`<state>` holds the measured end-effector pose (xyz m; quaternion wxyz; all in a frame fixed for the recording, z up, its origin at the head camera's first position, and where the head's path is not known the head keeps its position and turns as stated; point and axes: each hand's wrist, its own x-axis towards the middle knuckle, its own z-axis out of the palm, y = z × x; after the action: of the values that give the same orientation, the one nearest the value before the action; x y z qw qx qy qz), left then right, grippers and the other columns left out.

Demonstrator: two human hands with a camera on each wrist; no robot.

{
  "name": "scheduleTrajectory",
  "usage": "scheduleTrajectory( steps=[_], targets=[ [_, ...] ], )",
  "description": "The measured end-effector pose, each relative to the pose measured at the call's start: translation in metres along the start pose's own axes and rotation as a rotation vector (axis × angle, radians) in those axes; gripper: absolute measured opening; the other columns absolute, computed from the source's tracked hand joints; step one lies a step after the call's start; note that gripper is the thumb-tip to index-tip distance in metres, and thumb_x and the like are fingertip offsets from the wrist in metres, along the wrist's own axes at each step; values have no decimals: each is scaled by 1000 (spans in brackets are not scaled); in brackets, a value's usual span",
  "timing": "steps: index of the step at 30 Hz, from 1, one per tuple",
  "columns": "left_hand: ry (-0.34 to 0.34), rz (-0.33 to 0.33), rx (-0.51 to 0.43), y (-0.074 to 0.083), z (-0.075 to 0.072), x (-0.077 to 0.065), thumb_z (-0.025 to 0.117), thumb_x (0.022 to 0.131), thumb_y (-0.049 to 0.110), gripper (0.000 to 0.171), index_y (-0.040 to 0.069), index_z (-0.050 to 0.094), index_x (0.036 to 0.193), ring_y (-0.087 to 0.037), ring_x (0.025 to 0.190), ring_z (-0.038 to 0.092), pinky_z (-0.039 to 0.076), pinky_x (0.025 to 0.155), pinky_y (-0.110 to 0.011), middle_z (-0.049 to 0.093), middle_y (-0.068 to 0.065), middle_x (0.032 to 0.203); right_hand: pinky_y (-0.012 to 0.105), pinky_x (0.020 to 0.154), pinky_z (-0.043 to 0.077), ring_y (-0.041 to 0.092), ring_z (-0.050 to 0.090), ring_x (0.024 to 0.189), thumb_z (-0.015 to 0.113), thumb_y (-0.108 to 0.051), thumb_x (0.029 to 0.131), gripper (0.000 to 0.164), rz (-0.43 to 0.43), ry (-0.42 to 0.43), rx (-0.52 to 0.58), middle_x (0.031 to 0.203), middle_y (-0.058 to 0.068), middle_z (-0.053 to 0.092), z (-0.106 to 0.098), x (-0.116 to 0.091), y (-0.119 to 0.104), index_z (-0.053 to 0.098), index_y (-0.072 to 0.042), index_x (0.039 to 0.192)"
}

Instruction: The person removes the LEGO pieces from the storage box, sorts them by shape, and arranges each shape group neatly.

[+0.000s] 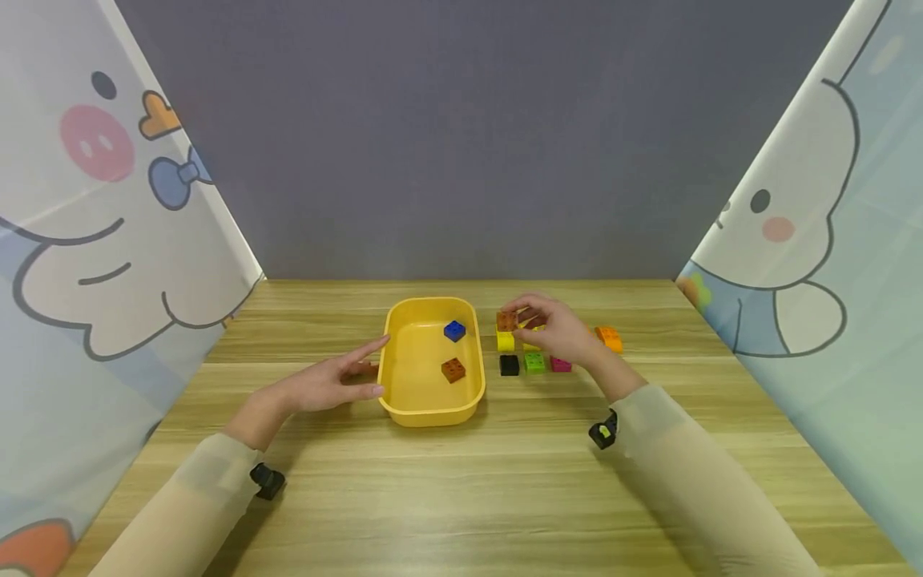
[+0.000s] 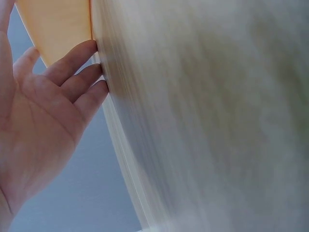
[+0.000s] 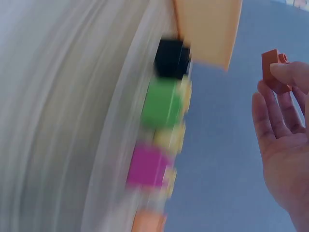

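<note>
My left hand (image 1: 326, 385) is at the left side of a yellow plastic tray (image 1: 431, 418), thumb and fingers spread along its rim. In the left wrist view its fingertips lie right at the tray's wall. Inside the tray sit a blue toy brick (image 1: 454, 330) towards the back and a reddish-brown toy brick (image 1: 453, 369) nearer the front. My right hand (image 1: 558, 327) pinches another reddish-brown toy brick (image 3: 271, 72) between thumb and fingers, raised over the table. In the head view that brick overlaps a yellow brick (image 1: 505, 341) standing just right of the tray.
In front of the yellow brick is a row of black (image 1: 509, 365), green (image 1: 534, 363) and magenta (image 1: 560, 365) bricks. Another yellow brick (image 1: 532, 340) is partly hidden by my right hand. An orange brick (image 1: 609, 339) lies farther right. A grey panel (image 1: 461, 144) rises behind the wooden table (image 1: 433, 505).
</note>
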<state>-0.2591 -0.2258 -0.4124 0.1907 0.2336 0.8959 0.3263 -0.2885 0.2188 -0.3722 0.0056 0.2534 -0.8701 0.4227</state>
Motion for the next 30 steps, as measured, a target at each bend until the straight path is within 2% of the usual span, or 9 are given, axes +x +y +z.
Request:
scheduleTrajectory(
  steps=[8, 12, 16, 22, 25, 30],
  targets=[
    [-2, -1, -11, 0, -1, -1, 71, 104, 58, 93, 43, 14, 176, -49, 158, 45, 30, 125, -80, 52, -20, 168, 26, 87, 64, 43, 69, 122, 74, -2, 102, 40, 119, 26, 23, 142, 22, 64, -39, -35, 40, 69, -3, 142],
    [-1, 0, -11, 1, -1, 0, 70, 104, 58, 93, 43, 14, 176, -48, 157, 46, 31, 125, -79, 52, -20, 168, 20, 88, 59, 44, 71, 121, 73, -1, 103, 40, 156, 0, -40, 140, 27, 66, -48, -51, 53, 67, 1, 142],
    [-1, 5, -14, 1, 0, 0, 71, 104, 57, 93, 41, 15, 177, -48, 157, 46, 32, 125, -78, 53, -19, 167, 20, 91, 59, 45, 71, 120, 70, 2, 103, 38, 163, -25, -90, 141, 30, 65, -54, -63, 62, 66, 5, 141],
    [-7, 13, -27, 0, 0, 0, 71, 105, 56, 94, 38, 15, 177, -49, 157, 46, 32, 126, -77, 53, -20, 167, 17, 90, 57, 46, 70, 120, 71, 4, 101, 36, 176, -22, -112, 139, 32, 64, -59, -76, 69, 67, 7, 136],
    [-8, 11, -25, 0, 1, 0, 71, 105, 56, 94, 38, 14, 177, -48, 157, 46, 32, 125, -77, 53, -19, 167, 19, 88, 59, 45, 72, 117, 73, 3, 99, 36, 183, -48, -121, 138, 33, 65, -63, -80, 71, 68, 8, 135],
    [-7, 2, -15, 0, 1, 0, 70, 105, 58, 94, 41, 13, 177, -48, 157, 46, 31, 125, -78, 53, -18, 167, 41, 90, 66, 42, 75, 114, 73, -3, 100, 37, 241, -137, -202, 137, 30, 69, -67, -86, 74, 70, 4, 136]
  ],
)
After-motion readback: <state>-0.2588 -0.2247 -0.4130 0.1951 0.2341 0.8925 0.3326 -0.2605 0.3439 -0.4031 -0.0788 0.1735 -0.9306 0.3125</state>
